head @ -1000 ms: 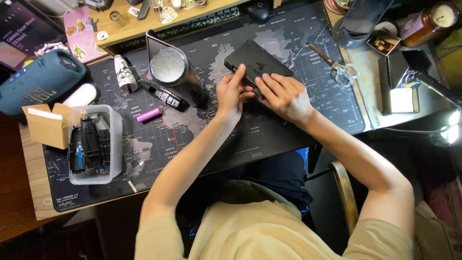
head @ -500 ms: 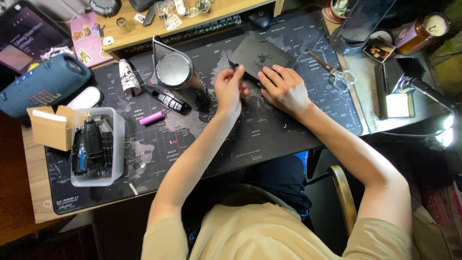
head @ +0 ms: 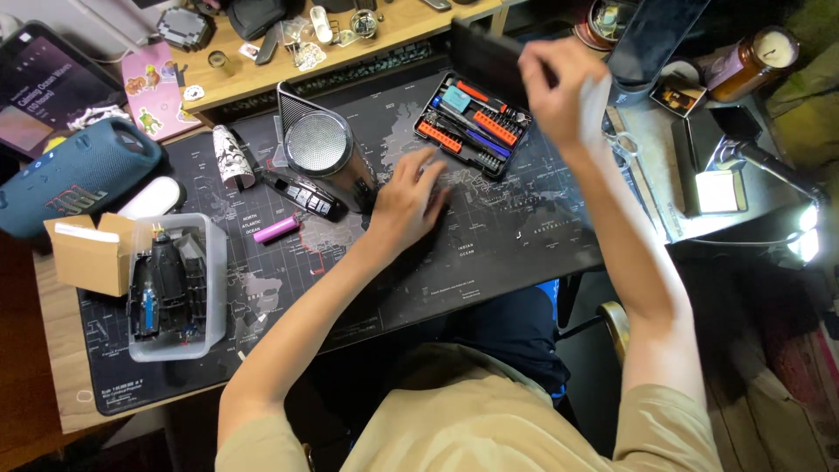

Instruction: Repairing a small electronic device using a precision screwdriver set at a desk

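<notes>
The right hand (head: 559, 87) is up off the desk, fingers curled around a dark flat lid (head: 489, 59), gripping it by one edge and holding it tilted in the air above the far side of the mat. Right beneath it sits the open tool kit tray (head: 472, 124), resting on the black map-printed desk mat (head: 524, 253), and inside it show rows of orange bits, a blue piece and dark slim drivers, all lying in their slots. The left hand (head: 409, 199) is down flat on the mat, fingers loosely spread and holding nothing, its fingertips just beside the tray's near corner; whether they touch it I cannot tell. To the left of that hand stands a round mesh-faced speaker (head: 316, 144), with a black remote-like stick (head: 306, 196) lying at its foot and a small pink cylinder (head: 278, 229) just below that. Further left, a clear plastic tub (head: 175, 288) holds dark parts, a small cardboard box (head: 89, 255) is touching its side, and a blue cylindrical speaker (head: 74, 175) lies at the mat's edge. Over on the right, a lit lamp (head: 808, 229) glares by the desk's edge.
</notes>
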